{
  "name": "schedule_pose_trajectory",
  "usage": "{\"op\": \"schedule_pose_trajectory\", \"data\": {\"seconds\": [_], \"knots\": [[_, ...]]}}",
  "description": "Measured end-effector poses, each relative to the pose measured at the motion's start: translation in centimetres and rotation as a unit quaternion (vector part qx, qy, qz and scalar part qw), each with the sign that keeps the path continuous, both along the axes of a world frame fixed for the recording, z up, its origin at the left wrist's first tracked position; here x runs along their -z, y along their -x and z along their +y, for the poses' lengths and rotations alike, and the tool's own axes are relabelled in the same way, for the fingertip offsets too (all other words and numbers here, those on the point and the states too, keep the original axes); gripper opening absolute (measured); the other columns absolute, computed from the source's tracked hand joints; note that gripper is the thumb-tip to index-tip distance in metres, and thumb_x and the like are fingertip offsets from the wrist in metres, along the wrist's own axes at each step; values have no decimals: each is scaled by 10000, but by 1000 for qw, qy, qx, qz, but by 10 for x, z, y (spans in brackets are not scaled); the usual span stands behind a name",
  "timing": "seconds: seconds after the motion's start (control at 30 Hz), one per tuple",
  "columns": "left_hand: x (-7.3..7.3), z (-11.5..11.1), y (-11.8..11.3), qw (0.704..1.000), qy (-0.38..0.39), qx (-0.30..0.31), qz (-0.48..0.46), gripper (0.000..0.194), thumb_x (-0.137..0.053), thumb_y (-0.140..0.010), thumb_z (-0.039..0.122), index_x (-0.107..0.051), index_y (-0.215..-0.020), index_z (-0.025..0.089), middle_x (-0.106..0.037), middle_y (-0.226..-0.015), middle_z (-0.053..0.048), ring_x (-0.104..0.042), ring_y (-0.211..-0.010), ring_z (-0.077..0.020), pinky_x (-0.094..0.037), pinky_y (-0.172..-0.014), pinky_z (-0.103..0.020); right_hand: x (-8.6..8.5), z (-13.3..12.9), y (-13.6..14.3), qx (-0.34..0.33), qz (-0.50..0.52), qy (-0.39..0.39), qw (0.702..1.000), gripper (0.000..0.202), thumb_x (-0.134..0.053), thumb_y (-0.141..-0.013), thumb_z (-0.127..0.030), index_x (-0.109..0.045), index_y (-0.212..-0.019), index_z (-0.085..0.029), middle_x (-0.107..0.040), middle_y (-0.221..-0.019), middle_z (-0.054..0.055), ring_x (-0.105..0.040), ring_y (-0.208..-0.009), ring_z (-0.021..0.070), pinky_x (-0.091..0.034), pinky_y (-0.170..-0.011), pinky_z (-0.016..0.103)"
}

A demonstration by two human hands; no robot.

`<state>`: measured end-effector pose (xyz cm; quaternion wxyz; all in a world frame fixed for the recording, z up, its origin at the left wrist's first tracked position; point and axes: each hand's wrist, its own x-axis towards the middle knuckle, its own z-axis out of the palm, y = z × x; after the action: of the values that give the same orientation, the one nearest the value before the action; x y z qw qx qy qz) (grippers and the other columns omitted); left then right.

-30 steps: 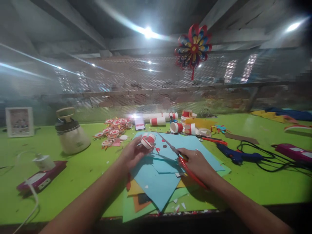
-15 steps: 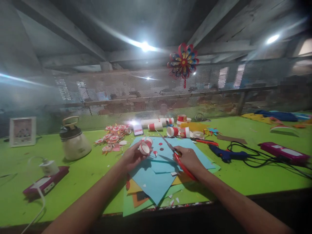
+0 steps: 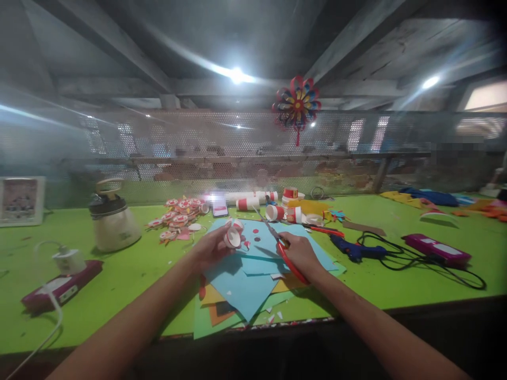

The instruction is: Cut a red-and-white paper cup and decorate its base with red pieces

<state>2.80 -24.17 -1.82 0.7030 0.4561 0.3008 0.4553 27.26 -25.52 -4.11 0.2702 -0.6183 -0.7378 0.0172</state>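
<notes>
My left hand [image 3: 212,247] is closed round a small white and red paper cup piece [image 3: 233,237], its round end turned toward me. In my right hand [image 3: 299,253] are red-handled scissors [image 3: 291,262], their blades pointing up and left, apart from the cup piece. Both hands are over light blue paper sheets [image 3: 241,290]. Small dark red cut pieces [image 3: 256,231] lie on the sheets between my hands. Orange and green paper sticks out underneath.
Red and white paper cups [image 3: 277,212] lie behind the sheets, near a phone [image 3: 219,207]. Decorated round pieces [image 3: 180,217] and a jug [image 3: 114,224] are at left. A blue glue gun [image 3: 356,248] and a purple power strip [image 3: 438,249] are at right.
The whole view has shifted slightly, so the table's things appear further left. Both hands keep their holds on the cup piece and the scissors.
</notes>
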Motion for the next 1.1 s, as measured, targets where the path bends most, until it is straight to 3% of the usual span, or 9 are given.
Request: {"op": "schedule_pose_trajectory", "data": {"seconds": [0.23, 0.4, 0.67, 0.8, 1.1], "knots": [[11, 6, 3, 1000, -9, 13, 24, 412, -559, -873, 393, -596, -1118, 63, -697, -921, -188, -675, -706, -197, -497, -523, -226, 2, 0, -1, 2, -3, -18, 1000, 246, -553, -916, -311, -593, -1113, -171, -640, -1073, 55, -639, -876, 176, -532, -766, 374], [10, 10, 8, 999, -33, 1, 22, 359, -573, -869, 354, -584, -1121, 99, -689, -869, -138, -688, -754, -218, -484, -504, -218, 4, 6, -5, 7, 9, -30, 999, 259, -554, -915, -308, -583, -1134, -173, -629, -1105, 61, -634, -902, 184, -531, -777, 382], [11, 0, 4, 992, -60, 103, 36, 378, -597, -849, 317, -566, -1164, 110, -666, -969, -158, -679, -722, -206, -466, -509, -227, 4, 5, -4, -16, 7, -40, 999, 239, -556, -914, -305, -595, -1107, -169, -637, -1080, 56, -637, -878, 176, -534, -762, 371], [13, 3, 5, 990, -68, 116, 36, 396, -587, -855, 336, -560, -1181, 114, -659, -1015, -174, -683, -742, -208, -477, -533, -229, 4, 6, -4, -27, 1, -38, 999, 235, -553, -915, -306, -599, -1100, -168, -643, -1059, 52, -640, -852, 169, -536, -746, 360], [18, 3, 3, 987, -82, 119, 70, 418, -626, -830, 341, -573, -1175, 111, -674, -912, -152, -696, -693, -213, -481, -511, -225, 4, 3, -2, -50, -6, -45, 998, 221, -557, -914, -307, -607, -1074, -163, -647, -1046, 50, -640, -847, 166, -536, -742, 357]]}}
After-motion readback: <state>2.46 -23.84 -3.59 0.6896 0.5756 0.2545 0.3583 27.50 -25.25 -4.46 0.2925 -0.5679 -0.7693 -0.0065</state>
